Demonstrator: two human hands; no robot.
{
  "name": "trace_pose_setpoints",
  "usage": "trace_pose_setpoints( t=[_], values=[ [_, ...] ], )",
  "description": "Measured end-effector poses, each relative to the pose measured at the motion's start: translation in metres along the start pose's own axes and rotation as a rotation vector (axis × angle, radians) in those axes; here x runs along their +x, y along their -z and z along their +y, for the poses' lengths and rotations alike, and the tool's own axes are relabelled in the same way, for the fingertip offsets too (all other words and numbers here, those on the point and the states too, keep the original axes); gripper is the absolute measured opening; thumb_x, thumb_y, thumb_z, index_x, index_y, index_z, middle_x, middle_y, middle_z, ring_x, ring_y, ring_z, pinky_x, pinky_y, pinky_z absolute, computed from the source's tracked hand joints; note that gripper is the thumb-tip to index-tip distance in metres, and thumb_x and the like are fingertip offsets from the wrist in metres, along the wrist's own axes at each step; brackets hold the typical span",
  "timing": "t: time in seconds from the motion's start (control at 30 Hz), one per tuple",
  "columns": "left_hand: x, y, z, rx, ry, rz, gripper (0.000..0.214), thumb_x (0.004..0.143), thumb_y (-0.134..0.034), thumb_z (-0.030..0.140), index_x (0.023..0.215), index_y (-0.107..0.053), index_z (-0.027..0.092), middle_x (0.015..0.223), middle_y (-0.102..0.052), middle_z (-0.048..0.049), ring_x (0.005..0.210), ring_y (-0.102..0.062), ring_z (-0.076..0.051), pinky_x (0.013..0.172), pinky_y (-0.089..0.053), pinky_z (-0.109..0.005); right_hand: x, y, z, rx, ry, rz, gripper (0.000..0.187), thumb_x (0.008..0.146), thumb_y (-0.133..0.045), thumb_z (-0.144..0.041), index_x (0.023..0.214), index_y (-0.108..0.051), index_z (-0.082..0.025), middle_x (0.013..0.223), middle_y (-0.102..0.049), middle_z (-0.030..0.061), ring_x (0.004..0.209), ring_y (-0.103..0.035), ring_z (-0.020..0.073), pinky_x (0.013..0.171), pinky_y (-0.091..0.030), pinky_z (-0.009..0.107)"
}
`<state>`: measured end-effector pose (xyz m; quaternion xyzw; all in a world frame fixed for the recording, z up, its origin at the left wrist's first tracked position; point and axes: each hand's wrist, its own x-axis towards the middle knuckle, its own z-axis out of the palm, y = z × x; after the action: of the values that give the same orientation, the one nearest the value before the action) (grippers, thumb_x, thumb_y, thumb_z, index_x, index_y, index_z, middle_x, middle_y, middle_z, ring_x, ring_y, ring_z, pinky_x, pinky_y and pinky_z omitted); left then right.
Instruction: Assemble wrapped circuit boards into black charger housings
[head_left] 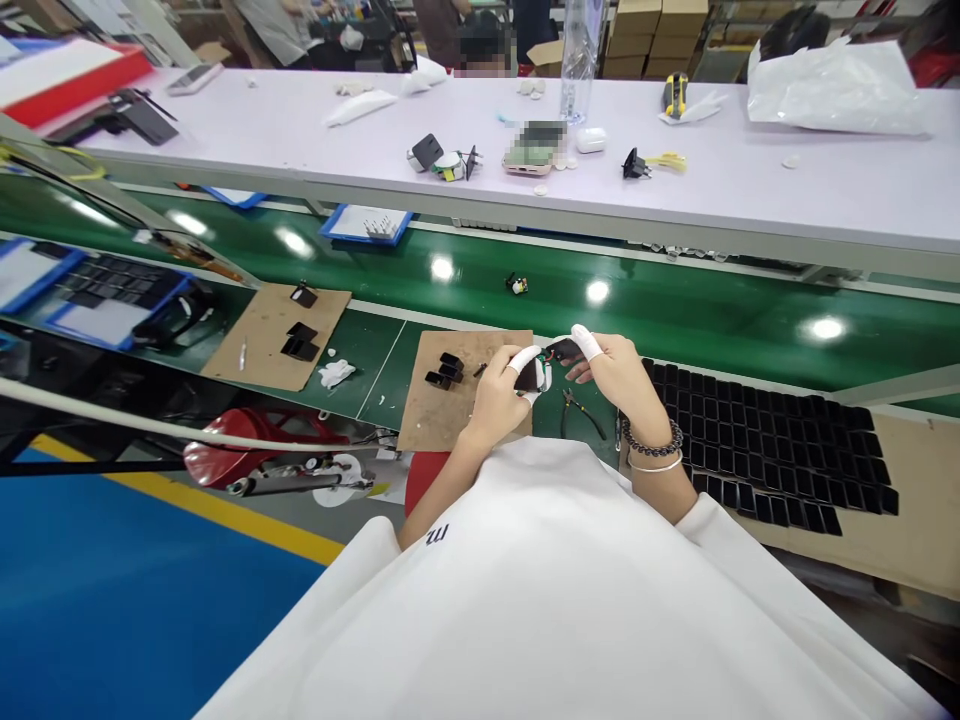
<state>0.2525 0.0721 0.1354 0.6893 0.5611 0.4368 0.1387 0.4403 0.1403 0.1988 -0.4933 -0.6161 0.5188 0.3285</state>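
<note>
My left hand [501, 395], with white finger cots, grips a small charger circuit assembly [544, 374] with a white part and green board edges. My right hand [616, 368], also in finger cots, pinches a black charger casing piece [564, 350] just to its right. Thin red wires appear to run between the two parts; my fingers hide some of the join. Beneath my left hand lies a brown board [427, 410], which bears several black charger housings [448, 368]. Cutting pliers [582, 412] with dark handles rest on the green mat below my right hand.
Rows of black casings [772, 440] cover the bench at right. Beyond the green conveyor belt [420, 265], holding one small assembly [517, 285], runs a raised white shelf [300, 150]. Another brown board [274, 335] with black housings lies left, near crumpled white tissue [336, 373].
</note>
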Motion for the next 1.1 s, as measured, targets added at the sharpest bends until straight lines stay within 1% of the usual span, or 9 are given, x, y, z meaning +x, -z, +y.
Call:
trace_pose_setpoints(
  t=[0.17,0.27,0.37,0.43,0.57,0.73,0.83,0.93,1.1],
  values=[
    [-0.004,-0.001,-0.014,0.196,-0.151,0.014,0.069,0.075,-0.052,-0.001,0.138,-0.062,0.026,0.128,-0.068,-0.0093,0.125,-0.062,-0.027,0.114,-0.049,-0.048,0.006,0.0,0.007,-0.008,-0.054,-0.076,0.036,0.081,-0.083,-0.053,0.082,-0.079,-0.018,0.075,-0.079,0.0067,0.066,-0.075,0.0225,0.061,-0.063,0.033],
    [-0.007,-0.005,-0.017,0.154,-0.075,0.045,0.065,0.077,-0.056,0.002,0.136,-0.063,0.027,0.127,-0.067,-0.0089,0.122,-0.064,-0.027,0.109,-0.052,-0.045,0.004,-0.008,0.017,0.089,-0.029,-0.089,0.029,0.081,-0.082,-0.046,0.09,-0.082,-0.018,0.092,-0.083,0.0087,0.081,-0.079,0.027,0.076,-0.068,0.042],
    [-0.008,-0.011,-0.013,0.044,0.1,0.141,0.063,0.076,-0.064,0.006,0.135,-0.063,0.028,0.122,-0.065,-0.0069,0.113,-0.068,-0.024,0.096,-0.057,-0.035,-0.003,-0.028,0.03,0.216,0.099,0.016,0.029,0.08,-0.081,-0.042,0.098,-0.084,-0.021,0.111,-0.083,0.0078,0.106,-0.079,0.0296,0.1,-0.064,0.046],
    [-0.007,-0.013,-0.009,-0.014,0.177,0.228,0.062,0.074,-0.07,0.009,0.132,-0.065,0.028,0.118,-0.064,-0.0056,0.107,-0.069,-0.022,0.091,-0.058,-0.033,-0.009,-0.045,0.037,0.269,0.163,0.115,0.03,0.081,-0.08,-0.042,0.103,-0.084,-0.022,0.117,-0.082,0.0063,0.114,-0.077,0.0287,0.108,-0.061,0.046],
    [0.001,-0.012,0.002,-0.031,0.217,0.309,0.062,0.073,-0.073,0.009,0.131,-0.065,0.027,0.117,-0.063,-0.0048,0.105,-0.069,-0.022,0.089,-0.058,-0.031,-0.017,-0.073,0.042,0.357,0.161,0.21,0.034,0.08,-0.081,-0.046,0.106,-0.083,-0.024,0.118,-0.082,0.0041,0.113,-0.077,0.0274,0.11,-0.06,0.046],
    [0.002,-0.009,0.001,0.051,0.186,0.316,0.061,0.077,-0.069,0.008,0.134,-0.064,0.027,0.117,-0.064,-0.0057,0.108,-0.067,-0.022,0.093,-0.057,-0.033,-0.017,-0.088,0.045,0.384,0.127,0.264,0.036,0.08,-0.08,-0.049,0.104,-0.081,-0.023,0.119,-0.081,0.0072,0.117,-0.075,0.0289,0.11,-0.059,0.048],
    [-0.006,-0.012,-0.015,0.078,0.246,0.238,0.06,0.08,-0.065,0.008,0.137,-0.062,0.027,0.121,-0.064,-0.0074,0.114,-0.065,-0.025,0.099,-0.055,-0.037,-0.01,-0.102,0.062,0.335,0.076,0.227,0.039,0.079,-0.079,-0.051,0.104,-0.077,-0.021,0.121,-0.08,0.0103,0.119,-0.074,0.0291,0.107,-0.06,0.047],
    [-0.014,-0.018,-0.04,0.082,0.412,0.032,0.063,0.084,-0.062,0.008,0.143,-0.057,0.026,0.129,-0.061,-0.0108,0.126,-0.06,-0.029,0.107,-0.052,-0.041,0.007,-0.12,0.09,0.269,0.028,0.198,0.041,0.076,-0.079,-0.052,0.1,-0.07,-0.02,0.119,-0.078,0.0121,0.112,-0.075,0.0273,0.103,-0.061,0.045],
    [-0.016,-0.011,-0.094,0.052,0.548,-0.207,0.07,0.078,-0.077,0.019,0.145,-0.055,0.022,0.137,-0.059,-0.0138,0.129,-0.061,-0.032,0.11,-0.052,-0.044,0.061,-0.13,0.14,0.104,-0.023,0.178,0.026,0.077,-0.076,-0.04,0.089,-0.066,-0.019,0.104,-0.078,0.0129,0.105,-0.073,0.0283,0.102,-0.059,0.047]
  ],
)
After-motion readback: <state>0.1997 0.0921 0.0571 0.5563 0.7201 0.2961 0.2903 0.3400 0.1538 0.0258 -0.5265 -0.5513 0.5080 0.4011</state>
